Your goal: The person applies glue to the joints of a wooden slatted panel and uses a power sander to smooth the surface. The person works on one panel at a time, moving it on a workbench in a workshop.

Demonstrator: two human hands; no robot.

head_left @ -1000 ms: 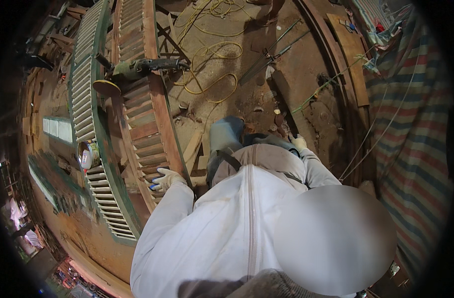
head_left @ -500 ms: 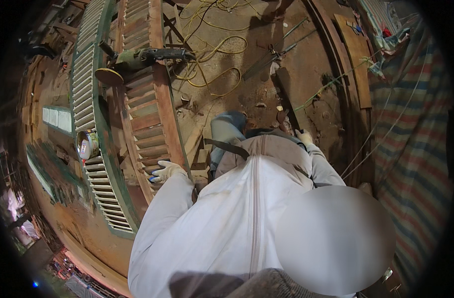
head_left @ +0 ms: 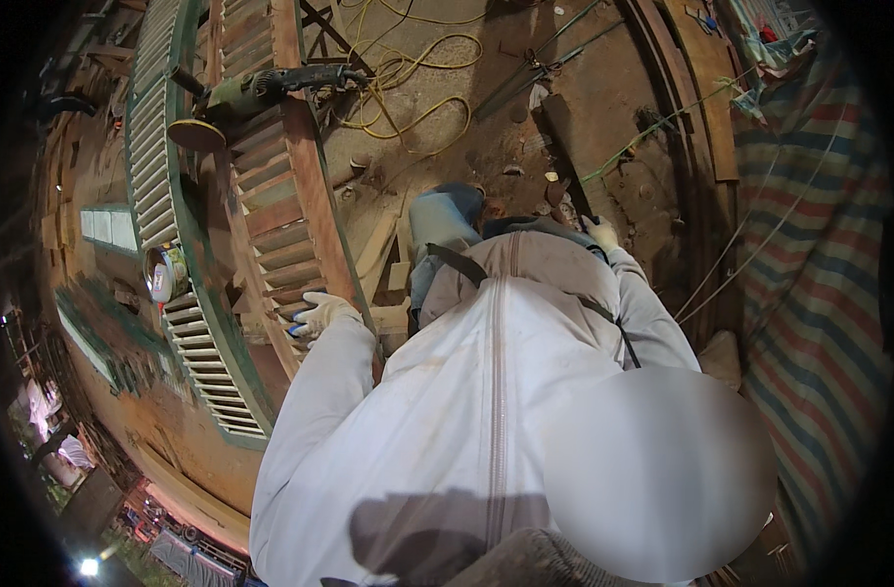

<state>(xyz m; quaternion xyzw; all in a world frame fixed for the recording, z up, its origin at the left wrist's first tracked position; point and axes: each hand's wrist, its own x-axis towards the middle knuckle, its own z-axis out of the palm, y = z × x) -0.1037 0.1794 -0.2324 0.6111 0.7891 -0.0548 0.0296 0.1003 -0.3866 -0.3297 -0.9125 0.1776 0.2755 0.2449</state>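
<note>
My left hand (head_left: pixel 321 313), in a whitish glove with blue at the fingers, lies with its fingers apart on the near end of a reddish-brown louvered shutter (head_left: pixel 310 181). On that shutter rests a green angle grinder (head_left: pixel 251 98) with a round yellowish disc, its black handle pointing right. My right hand (head_left: pixel 601 233), gloved too, is low on my right side, beside the near end of a dark narrow strip (head_left: pixel 562 147). Its fingers are small and partly hidden, so I cannot make out whether they grip the strip.
A green-framed shutter with pale slats (head_left: pixel 153 186) stretches along the left, with a round can (head_left: pixel 165 274) on it. Yellow cable (head_left: pixel 398 73) lies in loops on the dirt floor. Long boards (head_left: pixel 716 117) and a striped tarpaulin (head_left: pixel 809 284) line the right side.
The view has shifted, so the shutters, grinder and floor sit a little higher in it. My left hand stays on the brown shutter; my right hand stays by the dark strip.
</note>
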